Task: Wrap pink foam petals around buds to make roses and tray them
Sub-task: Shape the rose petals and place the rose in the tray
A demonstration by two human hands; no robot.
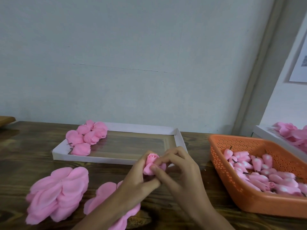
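Observation:
A pink foam bud with petals partly wrapped round it (151,163) is held over the table, just in front of the white tray (180,138). My left hand (136,185) grips its base from the left. My right hand (179,168) pinches a petal against its right side. Several finished pink roses (88,136) lie in the tray's far left corner. Loose pink petals lie in two heaps: one at the near left (58,193), the other (103,198) partly under my left forearm.
An orange perforated basket (235,188) at the right holds several pink buds (259,171) with dark stems. Behind it a white tray (265,133) carries more pink petals. The dark wooden table (33,146) meets a pale wall at the back.

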